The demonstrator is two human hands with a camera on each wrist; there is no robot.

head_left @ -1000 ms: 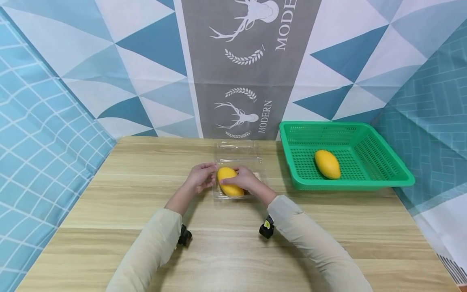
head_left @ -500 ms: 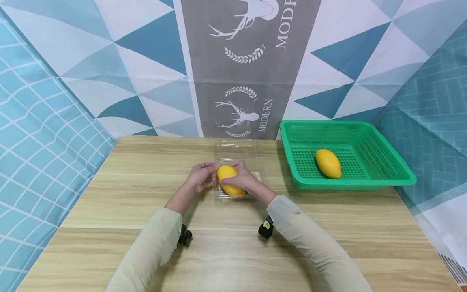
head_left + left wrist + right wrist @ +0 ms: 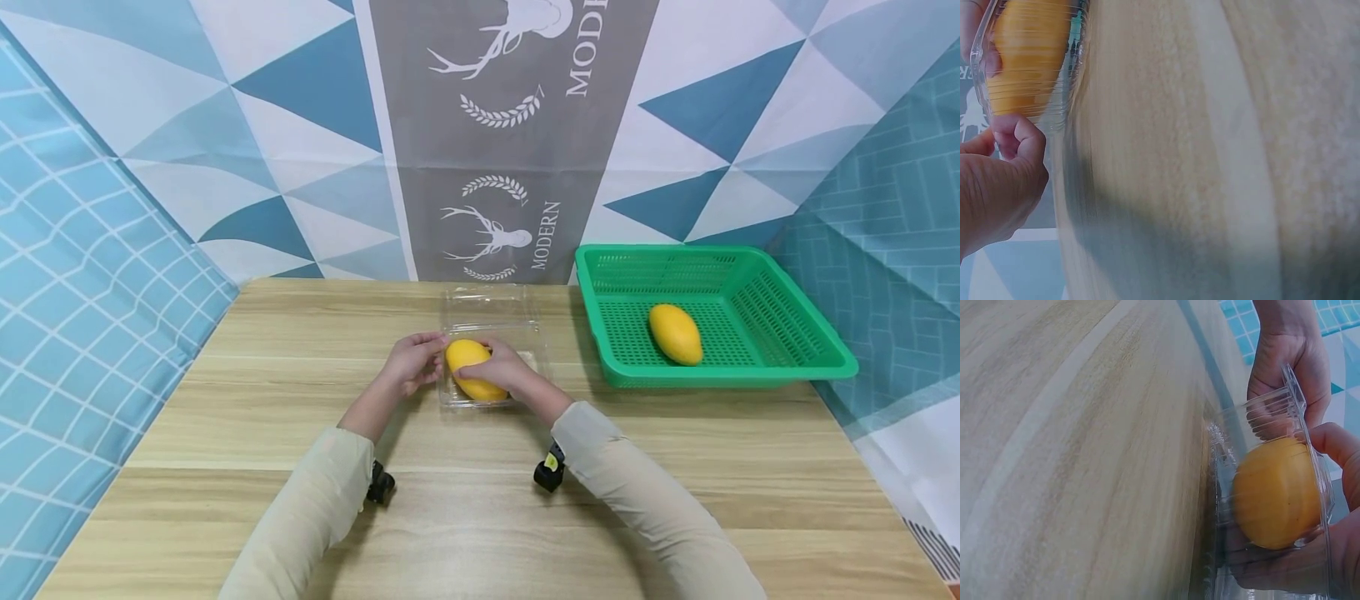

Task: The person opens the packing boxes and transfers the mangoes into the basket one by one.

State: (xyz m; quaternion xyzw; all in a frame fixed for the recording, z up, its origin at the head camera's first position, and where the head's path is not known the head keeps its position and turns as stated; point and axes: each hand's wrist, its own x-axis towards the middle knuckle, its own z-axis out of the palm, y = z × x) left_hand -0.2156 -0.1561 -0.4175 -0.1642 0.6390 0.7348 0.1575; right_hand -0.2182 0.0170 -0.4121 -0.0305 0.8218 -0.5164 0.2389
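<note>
Fingers (image 3: 493,344) of the right hand (image 3: 507,365) are curled round the near mango (image 3: 467,379), thumb across its upper face; those of the left hand (image 3: 410,364) are drawn together at the nine o'clock edge of the clear container. Clock directions follow the head view, twelve o'clock pointing toward the patterned backdrop (image 3: 487,167). The counter (image 3: 465,517) carries the whole arrangement. The green basket (image 3: 720,381) stands at about three o'clock from the container, a little apart from it. The clear container (image 3: 459,405) has its lid (image 3: 487,310) laid back toward twelve. The near mango lies in the container's nine o'clock part, its long axis running from about eleven to five. Key relation: the mango lies at nine o'clock from the right hand, which is the nearer, being on the fruit; the right forearm enters from about four. The left fingers pinch the container at the wall beside the mango; whether they also touch the fruit cannot be told. A second mango (image 3: 677,334) lies inside the basket, likewise tilted toward five.
</note>
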